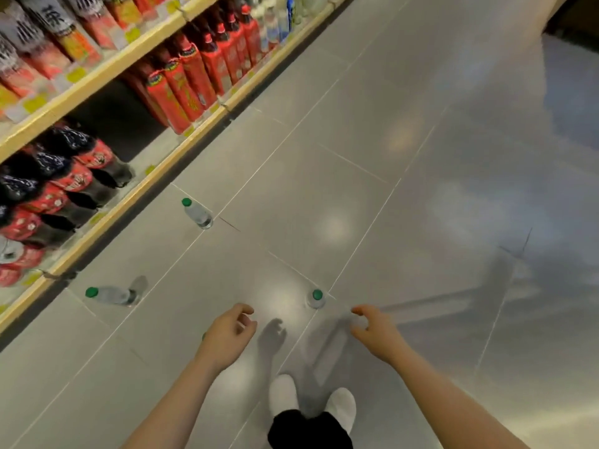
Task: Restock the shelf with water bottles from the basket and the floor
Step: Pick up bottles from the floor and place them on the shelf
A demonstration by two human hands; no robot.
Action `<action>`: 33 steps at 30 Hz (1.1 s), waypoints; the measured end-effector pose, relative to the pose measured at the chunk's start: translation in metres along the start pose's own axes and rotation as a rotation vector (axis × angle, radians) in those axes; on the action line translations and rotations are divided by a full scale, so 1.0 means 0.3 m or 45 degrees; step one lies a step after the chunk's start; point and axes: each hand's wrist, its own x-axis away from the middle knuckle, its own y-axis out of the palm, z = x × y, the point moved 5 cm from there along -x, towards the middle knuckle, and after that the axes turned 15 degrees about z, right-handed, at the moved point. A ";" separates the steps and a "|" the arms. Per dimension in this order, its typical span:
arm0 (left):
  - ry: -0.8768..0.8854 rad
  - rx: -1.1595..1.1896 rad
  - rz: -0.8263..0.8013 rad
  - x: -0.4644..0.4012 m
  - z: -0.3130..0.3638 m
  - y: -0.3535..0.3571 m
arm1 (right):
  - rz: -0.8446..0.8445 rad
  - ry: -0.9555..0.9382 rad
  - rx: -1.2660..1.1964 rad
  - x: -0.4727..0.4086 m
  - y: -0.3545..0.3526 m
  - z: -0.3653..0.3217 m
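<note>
a: a shop aisle, seen from above. along the left runs the shelf [107, 218], its tiers packed with red and dark bottles. on the grey floor [405, 205], what stands where?

b: from the left, one water bottle [111, 294] stands near the shelf's foot, its green cap leaning toward the shelf in this wide view. further up the aisle a second bottle [197, 213] stands close to the shelf edge. the third bottle [316, 299] is upright, seen almost straight down on its cap, so its long axis points at the camera.

a: and the hands?

b: the left hand [227, 332] hangs above the floor, fingers loosely curled, gripping nothing. a speck of green shows at its wrist edge; what it belongs to cannot be told. the right hand [372, 328] is spread wider, thumb and fingers parted in a hollow curve, also with nothing in it.

a: which hand has the shorter reach?

b: the third bottle stands just ahead of both, between them, slightly nearer the right hand's fingertips [356, 310]. the right looks better placed, though the left is not far off. a grasp would likely come from above, closing round the neck or shoulder.

a: the basket?

b: not in view. white shoes [340, 406] show at the bottom edge, toes toward the bottle.
</note>
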 end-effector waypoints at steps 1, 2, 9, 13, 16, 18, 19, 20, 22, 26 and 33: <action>-0.001 0.000 0.021 -0.048 -0.028 0.055 | -0.007 -0.026 0.004 -0.071 0.061 0.005; 0.003 0.011 0.040 -0.096 -0.062 0.118 | -0.011 -0.056 0.009 -0.143 0.123 0.014; 0.060 -0.025 -0.014 -0.305 -0.430 0.551 | 0.065 -0.260 0.107 -0.594 0.561 0.106; -0.048 0.006 0.026 -0.356 -0.611 0.690 | 0.021 -0.383 0.280 -0.747 0.755 0.164; -0.105 0.005 0.003 -0.356 -0.690 0.742 | 0.101 -0.422 0.319 -0.794 0.793 0.171; -0.138 0.011 0.001 -0.336 -0.701 0.730 | 0.084 -0.450 0.321 -0.791 0.776 0.150; -0.153 0.012 -0.001 -0.319 -0.696 0.711 | 0.063 -0.455 0.306 -0.776 0.754 0.131; -0.164 0.015 -0.004 -0.298 -0.685 0.685 | 0.044 -0.458 0.288 -0.754 0.726 0.108; -0.179 0.027 0.004 -0.251 -0.647 0.619 | -0.001 -0.505 0.276 -0.687 0.657 0.048; -0.234 0.164 0.062 -0.137 -0.499 0.475 | -0.145 -0.614 0.225 -0.465 0.474 -0.115; -0.120 0.354 0.021 0.013 -0.315 0.346 | -0.488 -0.713 0.080 -0.098 0.352 -0.385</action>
